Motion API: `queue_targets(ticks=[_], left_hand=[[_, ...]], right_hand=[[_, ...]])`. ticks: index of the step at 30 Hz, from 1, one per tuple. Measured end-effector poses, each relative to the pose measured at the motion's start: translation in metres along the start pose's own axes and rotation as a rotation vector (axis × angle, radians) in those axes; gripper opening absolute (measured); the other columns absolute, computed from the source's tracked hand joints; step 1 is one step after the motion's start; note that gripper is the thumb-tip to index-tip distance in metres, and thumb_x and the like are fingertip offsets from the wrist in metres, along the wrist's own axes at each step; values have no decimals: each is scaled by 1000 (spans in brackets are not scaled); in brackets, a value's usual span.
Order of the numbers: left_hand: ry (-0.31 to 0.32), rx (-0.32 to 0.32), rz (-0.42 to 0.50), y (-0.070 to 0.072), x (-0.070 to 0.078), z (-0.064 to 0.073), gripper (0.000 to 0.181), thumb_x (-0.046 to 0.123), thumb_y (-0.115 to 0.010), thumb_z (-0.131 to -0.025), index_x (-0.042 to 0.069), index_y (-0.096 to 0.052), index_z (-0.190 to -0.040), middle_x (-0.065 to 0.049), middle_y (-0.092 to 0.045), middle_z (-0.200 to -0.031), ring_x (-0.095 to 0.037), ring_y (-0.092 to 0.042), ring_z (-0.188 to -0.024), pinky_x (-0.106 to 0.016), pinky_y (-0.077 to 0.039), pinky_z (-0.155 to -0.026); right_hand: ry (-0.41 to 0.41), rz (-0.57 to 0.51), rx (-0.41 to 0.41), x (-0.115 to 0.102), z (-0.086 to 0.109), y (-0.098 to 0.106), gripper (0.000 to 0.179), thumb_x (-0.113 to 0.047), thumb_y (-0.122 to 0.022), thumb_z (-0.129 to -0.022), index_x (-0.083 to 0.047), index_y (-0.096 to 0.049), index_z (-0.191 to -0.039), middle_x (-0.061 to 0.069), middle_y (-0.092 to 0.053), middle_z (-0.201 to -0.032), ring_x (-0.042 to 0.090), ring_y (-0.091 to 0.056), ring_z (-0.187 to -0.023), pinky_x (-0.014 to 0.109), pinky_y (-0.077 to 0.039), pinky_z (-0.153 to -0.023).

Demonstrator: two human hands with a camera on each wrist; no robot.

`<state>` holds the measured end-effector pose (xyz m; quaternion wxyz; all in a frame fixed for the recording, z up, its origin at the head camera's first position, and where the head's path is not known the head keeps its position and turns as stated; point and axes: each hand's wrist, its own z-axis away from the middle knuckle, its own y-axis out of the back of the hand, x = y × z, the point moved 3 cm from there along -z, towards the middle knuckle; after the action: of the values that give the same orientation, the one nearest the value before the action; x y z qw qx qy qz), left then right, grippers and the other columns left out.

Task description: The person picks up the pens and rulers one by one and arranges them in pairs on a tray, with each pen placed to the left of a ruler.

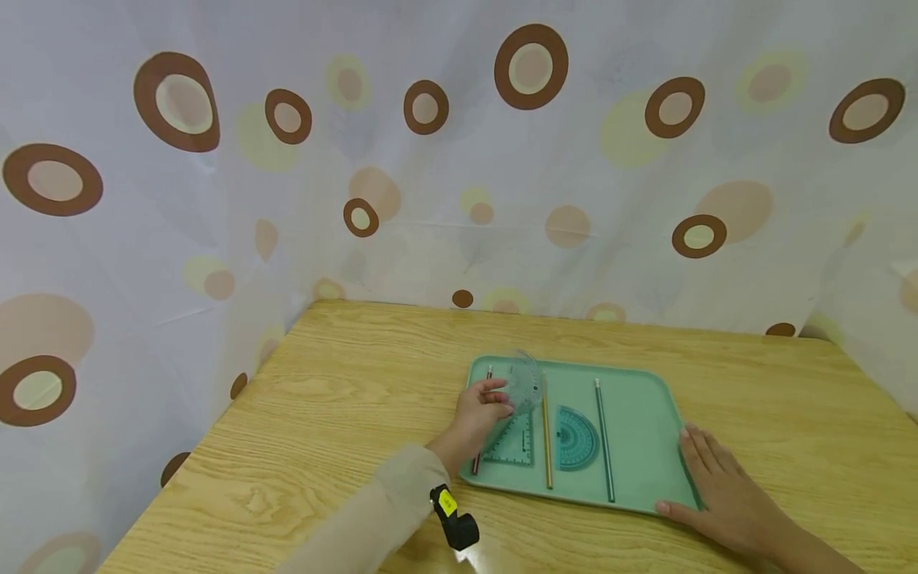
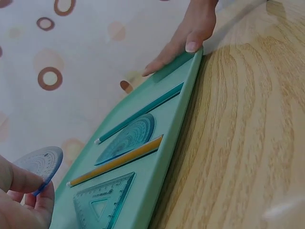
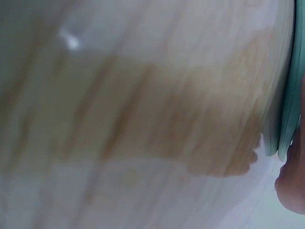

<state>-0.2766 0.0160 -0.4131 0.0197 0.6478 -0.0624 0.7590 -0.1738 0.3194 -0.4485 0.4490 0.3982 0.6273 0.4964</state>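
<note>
My left hand (image 1: 479,416) pinches a clear protractor (image 1: 526,387) between thumb and fingers, held over the left part of a light green tray (image 1: 641,430). Below it lies a clear green set square (image 1: 518,446). A dark red pencil (image 1: 476,462) is at the tray's left side, partly hidden by the hand. Rightward come a yellow pencil (image 1: 547,438), a teal protractor (image 1: 576,438) and a teal pencil (image 1: 605,438). My right hand (image 1: 727,498) rests at the tray's near right corner, fingers straight along the right rim and thumb at the front rim.
The tray lies on a wood-grain table (image 1: 358,383). A patterned curtain (image 1: 459,175) of brown and pale circles stands behind the table and along its sides. A black camera (image 1: 455,518) with a yellow label is strapped at the left wrist.
</note>
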Motion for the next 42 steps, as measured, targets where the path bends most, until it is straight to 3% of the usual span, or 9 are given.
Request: queue_targets(ticks=[4,12,17,28,33,42], left_hand=[[-16,-13,-4,-8,-1,2,39,-17,-57,-80,-7,-55,-118,-7,-57,-87,-12,-57,-79,-27,-54,-78],[-6,-24,-2,-22,-3,6,38,-15,-57,-80,-6,-56,-117,-8,-59,-87,-15,-58,-80,-26,-54,-76],[-2,-48,-6,-32,-3,11,37,-13,-59,-81,-6,-56,-117,-10,-59,-90,-16,-59,-81,-26,-54,-76],[4,-80,16,-53,-5,19,36,-15,-58,-80,-6,-57,-115,-9,-59,-87,-14,-60,-78,-26,-54,-75],[2,-63,25,-62,-8,19,36,-16,-59,-78,-6,-58,-113,-9,-60,-85,-9,-56,-74,-25,-54,-73],[28,-26,52,-76,-15,19,34,-17,-61,-76,-5,-61,-108,-1,-55,-74,-14,-58,-73,-25,-55,-71]], right_hand=[[25,18,33,0,1,3,99,-50,-58,-85,14,-8,-143,36,-13,-147,35,13,-142,10,28,-97],[22,102,47,5,7,3,102,-51,-59,-84,11,-5,-145,32,-9,-150,8,29,-134,13,29,-100],[40,131,70,7,9,3,102,-50,-59,-84,9,-3,-145,31,-7,-151,2,32,-131,13,29,-100],[50,132,64,8,9,2,102,-50,-58,-84,8,-1,-146,28,-1,-152,1,32,-130,15,30,-100],[46,125,55,8,8,4,101,-51,-57,-85,8,-2,-146,31,-9,-151,1,32,-130,14,30,-100],[25,85,30,8,8,3,99,-51,-56,-86,12,-6,-144,34,-12,-149,11,28,-136,14,31,-99]])
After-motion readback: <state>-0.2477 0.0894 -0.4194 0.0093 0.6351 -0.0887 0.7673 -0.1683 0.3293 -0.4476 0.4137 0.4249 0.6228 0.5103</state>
